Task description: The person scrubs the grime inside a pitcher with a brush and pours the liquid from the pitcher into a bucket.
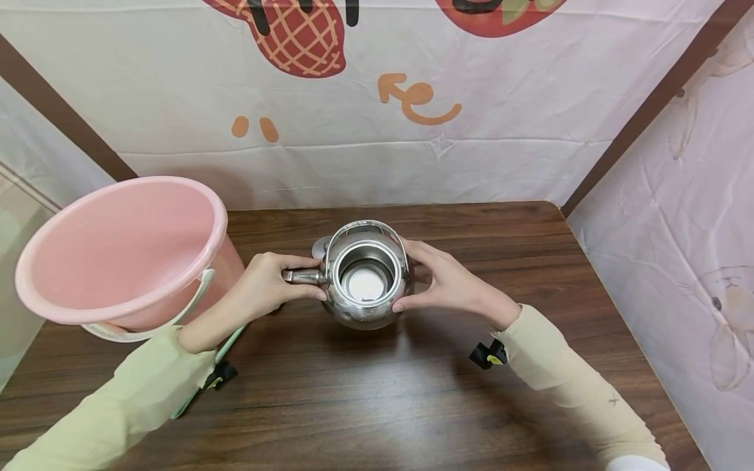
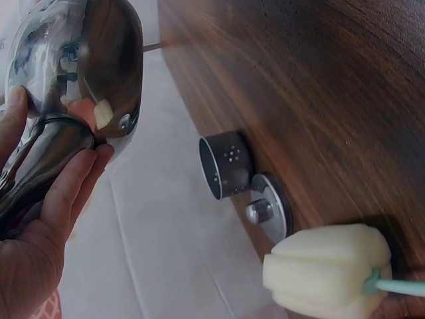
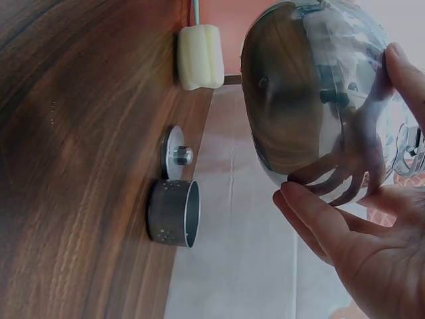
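Note:
A shiny stainless steel teapot (image 1: 365,314) is held up off the table between both hands, its lid off and its round opening facing up. My left hand (image 1: 268,282) grips it at the spout (image 1: 305,277), thumb on one side and fingers on the other. Around the opposite side of the body, my right hand (image 1: 443,280) holds with thumb and fingers spread. Beyond the teapot lie a steel lid with a knob (image 2: 269,211) and a perforated strainer cup (image 3: 174,212), the cup hidden in the head view.
A large pink bucket (image 1: 220,275) with a white handle stands at the left. Beside it on the wooden table (image 1: 377,405) lies a sponge brush (image 2: 329,266) with a green handle, partly under my left arm. A printed cloth (image 1: 353,170) hangs behind the table.

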A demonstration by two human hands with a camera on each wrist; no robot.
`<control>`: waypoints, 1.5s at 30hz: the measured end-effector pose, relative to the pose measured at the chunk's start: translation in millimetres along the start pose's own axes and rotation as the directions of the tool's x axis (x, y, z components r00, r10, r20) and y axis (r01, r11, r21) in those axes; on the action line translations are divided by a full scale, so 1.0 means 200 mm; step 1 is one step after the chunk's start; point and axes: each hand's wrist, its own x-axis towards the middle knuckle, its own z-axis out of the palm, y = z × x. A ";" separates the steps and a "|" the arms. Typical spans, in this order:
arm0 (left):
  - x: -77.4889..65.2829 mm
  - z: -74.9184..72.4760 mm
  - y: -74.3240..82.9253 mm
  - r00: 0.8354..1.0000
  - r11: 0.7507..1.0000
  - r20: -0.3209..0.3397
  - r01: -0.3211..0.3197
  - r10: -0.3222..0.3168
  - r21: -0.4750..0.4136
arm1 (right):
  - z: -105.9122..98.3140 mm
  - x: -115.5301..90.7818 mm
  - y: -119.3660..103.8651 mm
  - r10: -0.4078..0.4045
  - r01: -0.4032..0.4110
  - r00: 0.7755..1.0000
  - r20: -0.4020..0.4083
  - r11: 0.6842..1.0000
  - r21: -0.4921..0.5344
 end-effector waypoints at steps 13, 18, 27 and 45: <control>0.03 0.09 -0.02 0.999 1.000 0.035 -0.002 0.003 -0.022 | -0.01 -0.07 0.04 0.054 -0.055 0.998 0.008 0.998 0.007; 0.04 0.12 -0.02 1.000 0.998 0.025 -0.001 -0.001 0.059 | 0.00 -0.09 0.06 0.069 -0.070 0.998 0.010 0.997 0.044; 0.06 0.19 -0.03 0.995 0.994 0.091 -0.021 0.030 -0.103 | 0.00 -0.15 0.10 0.125 -0.125 0.992 -0.005 0.990 -0.060; 0.04 0.31 -0.07 0.992 0.991 0.125 -0.007 0.025 -0.135 | 0.04 -0.24 0.15 0.217 -0.216 0.976 0.002 0.974 -0.067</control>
